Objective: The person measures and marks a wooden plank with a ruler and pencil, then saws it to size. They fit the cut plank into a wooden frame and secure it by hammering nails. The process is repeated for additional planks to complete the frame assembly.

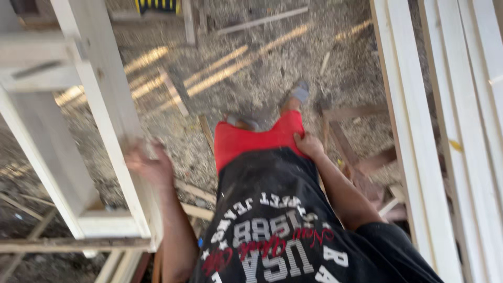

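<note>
The person's left hand [149,165], blurred, is wrapped around the upright rail of a pale, unpainted wooden frame [112,131] standing at the left. The right hand [309,145] rests loosely closed against the red shorts [251,139], holding nothing. Long pale wooden planks [450,141] lean along the right. Beyond lies a floor strewn with sawdust and wood offcuts [251,68].

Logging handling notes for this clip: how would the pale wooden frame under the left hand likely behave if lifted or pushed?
The wooden frame would probably stay stiff, since its rails are thick and squarely joined. It looks bulky and awkward for the left hand alone. Pushed, it might drag rather than slide, as the floor is littered with shavings and offcuts.
</note>
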